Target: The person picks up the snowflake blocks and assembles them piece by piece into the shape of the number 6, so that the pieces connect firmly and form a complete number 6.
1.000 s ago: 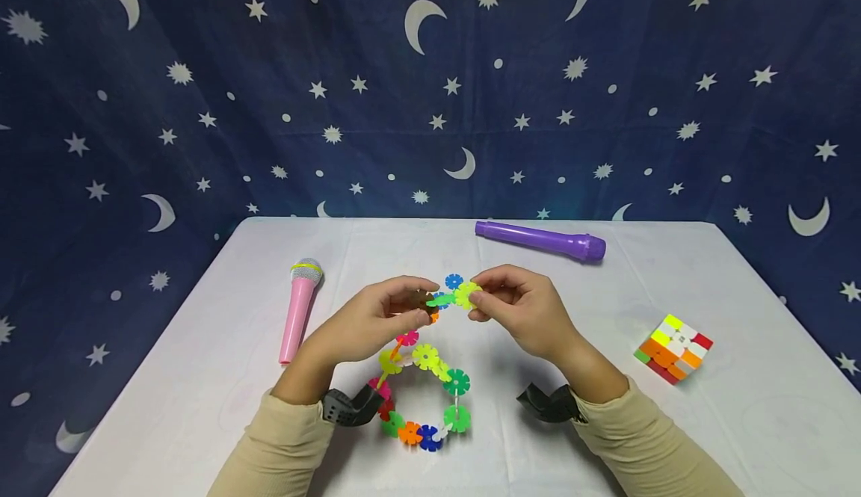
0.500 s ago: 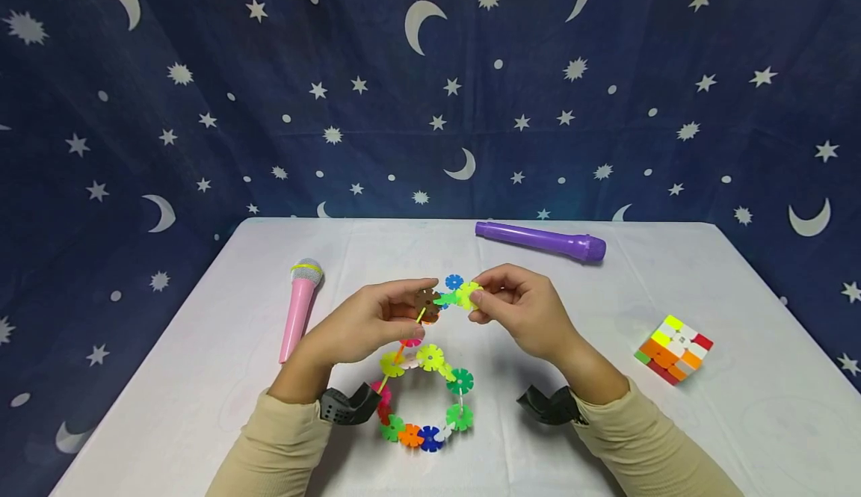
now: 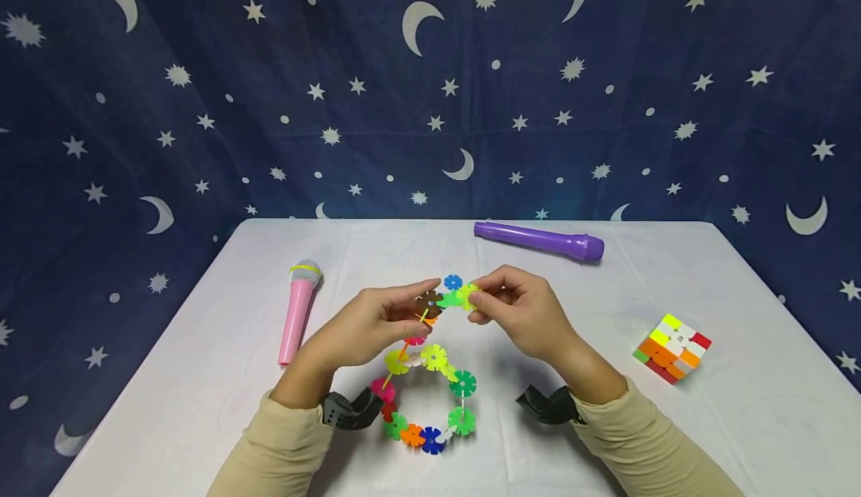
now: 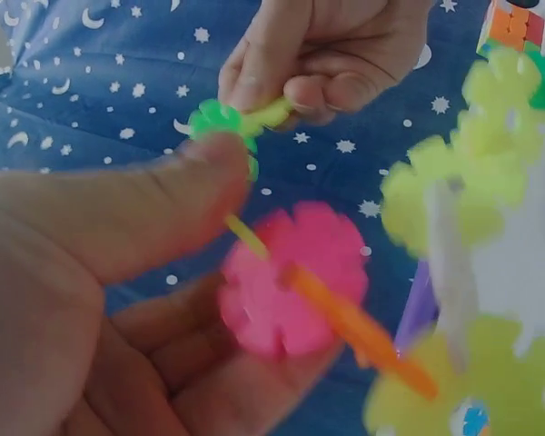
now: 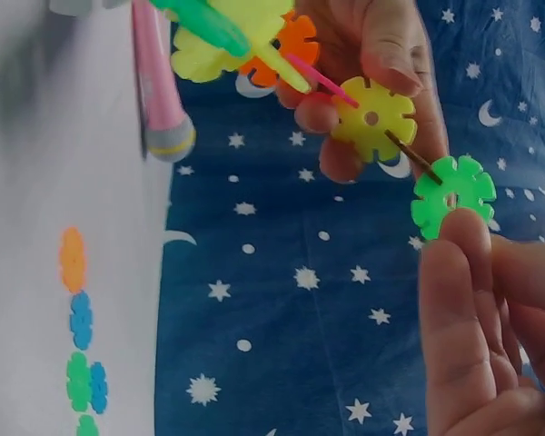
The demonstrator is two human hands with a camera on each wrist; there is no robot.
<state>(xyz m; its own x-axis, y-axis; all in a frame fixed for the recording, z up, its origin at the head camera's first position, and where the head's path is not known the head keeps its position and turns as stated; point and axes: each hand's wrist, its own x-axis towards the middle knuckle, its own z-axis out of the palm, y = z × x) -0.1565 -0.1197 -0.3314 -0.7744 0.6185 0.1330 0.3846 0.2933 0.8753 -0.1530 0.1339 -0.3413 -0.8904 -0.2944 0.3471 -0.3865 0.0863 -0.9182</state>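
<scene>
A chain of colourful slotted plastic discs forms a ring (image 3: 462, 383) that hangs below my hands, with a short string of discs running up from it. My left hand (image 3: 377, 325) holds this string between thumb and fingers, near a brown disc (image 3: 429, 303) and a pink disc (image 4: 295, 277). With thumb and fingertips, my right hand (image 3: 521, 309) pinches a yellow disc (image 3: 466, 296) with a green disc (image 3: 449, 300) on it. In the right wrist view, the green disc (image 5: 452, 195) meets the edge of the brown disc; whether they are locked together I cannot tell.
A pink toy microphone (image 3: 299, 310) lies at the left of the white table (image 3: 673, 273), a purple microphone (image 3: 541, 241) at the back. The puzzle cube (image 3: 673, 347) sits at the right. Several loose discs, one of them blue (image 3: 454, 282), lie behind my hands.
The green disc has turned and shifted slightly right, and the brown disc has come into fuller view between the left fingers. The ring has swung a little to the right.
</scene>
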